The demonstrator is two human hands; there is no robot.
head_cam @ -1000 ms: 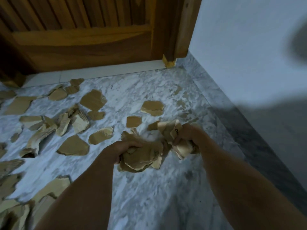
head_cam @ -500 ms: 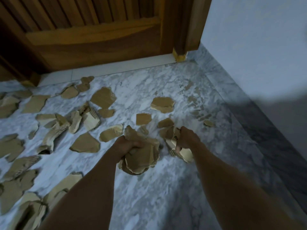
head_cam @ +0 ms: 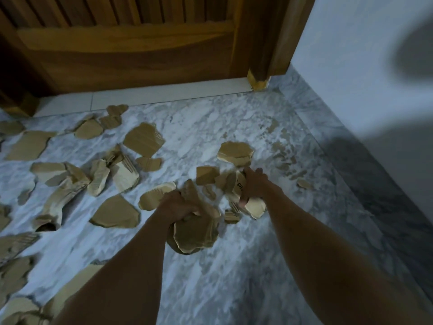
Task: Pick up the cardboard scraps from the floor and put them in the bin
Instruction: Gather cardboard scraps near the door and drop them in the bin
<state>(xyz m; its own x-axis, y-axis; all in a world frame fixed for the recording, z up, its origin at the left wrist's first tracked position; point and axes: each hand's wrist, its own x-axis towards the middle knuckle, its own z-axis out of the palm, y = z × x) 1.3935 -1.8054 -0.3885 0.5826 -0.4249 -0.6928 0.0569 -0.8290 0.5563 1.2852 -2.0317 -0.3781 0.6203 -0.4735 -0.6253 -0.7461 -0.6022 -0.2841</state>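
Marble floor [head_cam: 234,277] — both hands, left hand [head_cam: 177,207] and right hand [head_cam: 254,184], grip cardboard scraps [head_cam: 194,233], seemingly lifted.

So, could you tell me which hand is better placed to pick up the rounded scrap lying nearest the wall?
The right hand, probably. It sits just below the rounded scrap, while the left hand is farther back and grips a bigger bundle. The right already grips its own scraps, so room looks limited.

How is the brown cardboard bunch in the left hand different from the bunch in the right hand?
The left hand grips a darker, rounded brown cardboard bunch hanging below the fist. The right hand holds a paler cardboard bunch bearing black printed letters, reaching nearer the marble floor. Both are torn, crumpled scraps.
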